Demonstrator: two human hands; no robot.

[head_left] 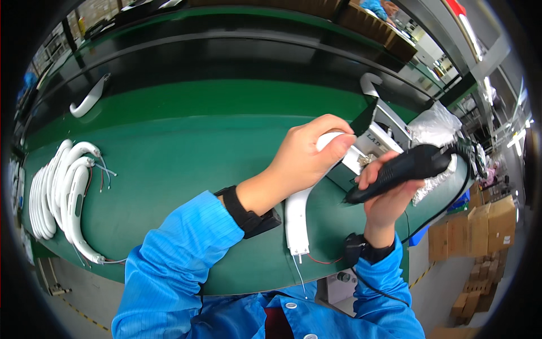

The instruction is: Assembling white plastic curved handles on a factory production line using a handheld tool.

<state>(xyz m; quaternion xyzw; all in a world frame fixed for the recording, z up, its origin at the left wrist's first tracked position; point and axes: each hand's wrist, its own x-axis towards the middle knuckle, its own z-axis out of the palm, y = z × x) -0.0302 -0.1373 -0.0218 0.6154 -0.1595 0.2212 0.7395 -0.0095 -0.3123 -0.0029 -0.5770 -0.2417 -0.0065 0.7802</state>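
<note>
A curved white part (296,217) sits to the left of the box-shaped machine (370,138) and nearer the person, over the green surface (197,152); whether its lower end rests there or is lifted clear, I cannot tell. The left hand (302,152), just left of the machine, is clamped on the part's upper end, thumb and fingers around the smooth shell. The right hand (389,198), on the machine's near right side, is wrapped around a black handheld tool (401,172), its narrow end pointing back toward the part. The white shell looks like moulded plastic, so it should be light and stiff, with a glossy skin that could slip or scuff. The broad curved body is the sound place to grip, leaving free the lower end, where thin wires (298,277) trail out; those look soft and easily tugged, so they make a poor hold. The tool seems heavier, best taken around its thick barrel with slack left in the cord. Far to the machine's left lies a bunch of similar white parts (68,192); behind its right side is a clear plastic bag (435,124).
</note>
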